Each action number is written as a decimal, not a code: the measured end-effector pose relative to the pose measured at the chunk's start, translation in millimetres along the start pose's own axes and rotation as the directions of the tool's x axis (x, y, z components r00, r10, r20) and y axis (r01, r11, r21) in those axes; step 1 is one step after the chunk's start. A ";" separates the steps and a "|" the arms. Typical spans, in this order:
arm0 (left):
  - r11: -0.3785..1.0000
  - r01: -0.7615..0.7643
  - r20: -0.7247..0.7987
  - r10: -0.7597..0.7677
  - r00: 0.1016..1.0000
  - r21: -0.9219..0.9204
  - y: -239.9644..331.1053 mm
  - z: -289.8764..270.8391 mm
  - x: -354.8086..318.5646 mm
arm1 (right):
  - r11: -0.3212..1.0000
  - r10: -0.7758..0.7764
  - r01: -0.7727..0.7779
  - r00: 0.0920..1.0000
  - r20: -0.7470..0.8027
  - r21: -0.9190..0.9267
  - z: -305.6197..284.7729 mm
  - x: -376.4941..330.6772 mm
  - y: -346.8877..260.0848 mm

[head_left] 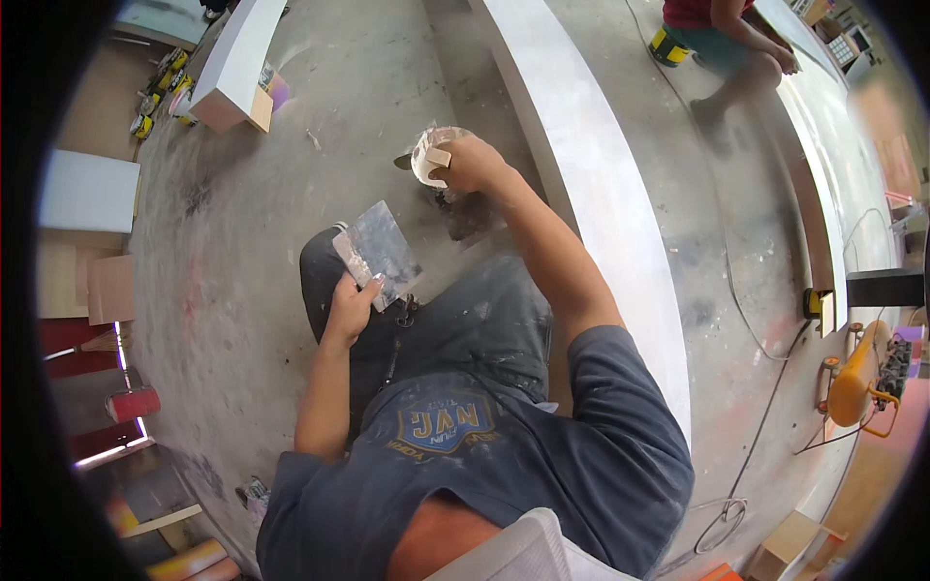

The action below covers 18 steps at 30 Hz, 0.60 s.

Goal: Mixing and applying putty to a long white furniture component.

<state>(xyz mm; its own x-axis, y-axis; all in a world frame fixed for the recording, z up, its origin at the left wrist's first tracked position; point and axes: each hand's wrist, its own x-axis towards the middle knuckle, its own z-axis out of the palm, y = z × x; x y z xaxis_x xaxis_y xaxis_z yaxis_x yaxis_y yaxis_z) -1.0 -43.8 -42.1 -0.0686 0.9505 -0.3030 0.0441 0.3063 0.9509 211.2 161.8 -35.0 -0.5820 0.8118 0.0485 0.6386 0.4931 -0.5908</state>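
My left hand (356,308) grips a wide flat scraper plate (386,244) by its near edge, thumb on top. The plate is grey, with pale filler smeared along its left side, and sits above my lap. Farther out, my right hand (472,165) is at the mouth of a round white tub (423,167), fingers curled round a wood-handled tool (439,157). What part of that tool lies inside the tub is hidden by my hand. A dark flat tip (403,162) sticks out at the tub's left side; I cannot make out what it belongs to.
A long white beam-like panel (601,174) runs close along my right side. Another white panel (228,68) stands at far left. Beyond the right panel sits another person (746,39) beside a yellow-black bucket (668,46). Cables (728,261) cross the floor toward an orange compressor (860,373).
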 end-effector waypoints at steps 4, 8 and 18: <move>0.994 0.017 -0.022 -0.019 1.000 -0.107 -10.1 6.4 2.3 | 0.975 0.155 -0.121 0.972 0.178 -0.188 33.2 5.6 16.8; 0.973 0.055 0.001 -0.057 0.998 -0.226 -21.6 -2.2 15.2 | 0.992 0.091 -0.106 0.977 -0.195 -0.071 53.4 17.6 48.7; 0.813 0.169 -0.023 -0.218 0.976 -0.557 -14.7 2.9 18.0 | 0.565 0.722 -0.312 0.636 -0.274 0.764 35.9 -31.8 92.7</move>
<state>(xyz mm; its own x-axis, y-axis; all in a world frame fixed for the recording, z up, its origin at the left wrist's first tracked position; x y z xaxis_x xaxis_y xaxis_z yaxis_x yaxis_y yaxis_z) 0.0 -31.0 -61.7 -0.0996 0.8592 -0.5019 -0.5305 0.3809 0.7573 270.8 170.4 -120.3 0.2284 0.9577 -0.1751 0.1578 -0.2139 -0.9640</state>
